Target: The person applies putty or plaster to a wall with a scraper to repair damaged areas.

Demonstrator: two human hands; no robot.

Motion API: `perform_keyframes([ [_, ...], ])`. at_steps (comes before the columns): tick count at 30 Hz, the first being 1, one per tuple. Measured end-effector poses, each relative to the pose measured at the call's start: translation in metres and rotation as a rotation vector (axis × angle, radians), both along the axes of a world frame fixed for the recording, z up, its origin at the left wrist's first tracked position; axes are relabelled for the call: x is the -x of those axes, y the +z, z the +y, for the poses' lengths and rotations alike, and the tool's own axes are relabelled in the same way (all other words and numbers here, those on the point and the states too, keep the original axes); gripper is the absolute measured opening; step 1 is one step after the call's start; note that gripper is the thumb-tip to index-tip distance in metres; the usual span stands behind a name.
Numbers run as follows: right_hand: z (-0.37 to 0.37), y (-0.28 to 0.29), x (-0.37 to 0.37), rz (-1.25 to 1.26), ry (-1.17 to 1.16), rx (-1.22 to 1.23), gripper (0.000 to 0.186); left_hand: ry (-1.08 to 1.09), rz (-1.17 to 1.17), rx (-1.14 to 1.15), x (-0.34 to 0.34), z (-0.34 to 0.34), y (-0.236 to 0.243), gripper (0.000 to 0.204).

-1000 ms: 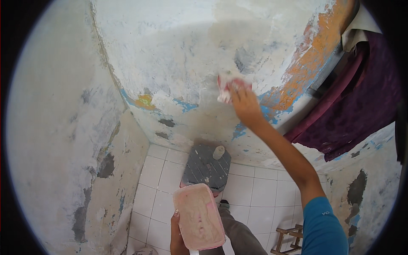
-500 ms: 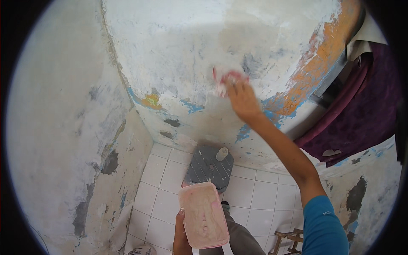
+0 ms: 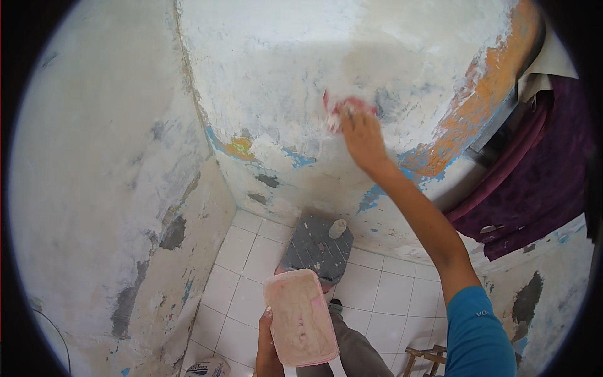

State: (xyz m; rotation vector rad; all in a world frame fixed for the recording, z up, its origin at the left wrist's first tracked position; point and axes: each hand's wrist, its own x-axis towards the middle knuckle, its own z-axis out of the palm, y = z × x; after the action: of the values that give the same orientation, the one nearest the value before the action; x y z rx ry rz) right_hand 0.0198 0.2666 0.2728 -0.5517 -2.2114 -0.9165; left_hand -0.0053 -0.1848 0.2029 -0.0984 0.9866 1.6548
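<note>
My left hand (image 3: 266,322) is closed on the left side of a pink rectangular tub (image 3: 274,352) that holds pale, smeared filler paste (image 3: 303,317). Most of those fingers are hidden behind the tub. My right arm stretches up to the wall, and my right hand (image 3: 364,135) grips a red, white-smeared putty scraper (image 3: 350,105). The scraper lies against or very close to the wall (image 3: 282,69), which has patches of whitish filler. Motion blurs its edge a little.
A dark grey step stool (image 3: 317,248) with a small pale cup (image 3: 337,229) on it stands on white floor tiles. Purple cloth (image 3: 527,182) hangs over a recess at right. A wooden stool (image 3: 426,359) and a printed sack (image 3: 208,367) are low down.
My view has shifted a little, so the wall and stool sit further right. The scraper has moved slightly along the wall with my right hand. The tub stays in my left hand.
</note>
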Motion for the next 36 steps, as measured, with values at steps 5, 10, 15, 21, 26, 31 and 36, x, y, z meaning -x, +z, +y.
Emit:
perform_keyframes([
  [5, 0.038, -0.021, 0.003, 0.007, -0.132, -0.114, 0.055, 0.012, 0.01, -0.038, 0.005, 0.01, -0.003, 0.071],
  [10, 0.001, -0.083, -0.012, -0.107, 0.019, 0.102, 0.044, 0.041, 0.034, -0.043, 0.009, 0.014, -0.004, 0.071],
  [15, -0.049, -0.024, -0.04, 0.43, 0.223, 1.505, 0.026, 0.077, 0.042, -0.026, 0.014, 0.037, 0.013, 0.07],
  [21, -0.144, 0.033, -0.063, 1.03, 0.482, 2.433, 0.022, 0.121, 0.251, -0.02, 0.041, 0.058, 0.001, 0.061],
  [26, -0.182, 0.031, -0.078, 0.91, 0.462, 2.224, 0.021, 0.048, 0.411, 0.04, 0.064, 0.085, 0.044, 0.061],
  [31, -0.198, 0.079, -0.068, -0.026, 0.797, 0.941, 0.035, -0.047, 0.295, -0.056, 0.105, 0.088, 0.088, 0.055],
  [36, -0.212, 0.118, -0.071, -0.271, 0.762, 0.731, 0.035, -0.126, 0.359, 0.028, 0.154, 0.075, 0.149, 0.057],
])
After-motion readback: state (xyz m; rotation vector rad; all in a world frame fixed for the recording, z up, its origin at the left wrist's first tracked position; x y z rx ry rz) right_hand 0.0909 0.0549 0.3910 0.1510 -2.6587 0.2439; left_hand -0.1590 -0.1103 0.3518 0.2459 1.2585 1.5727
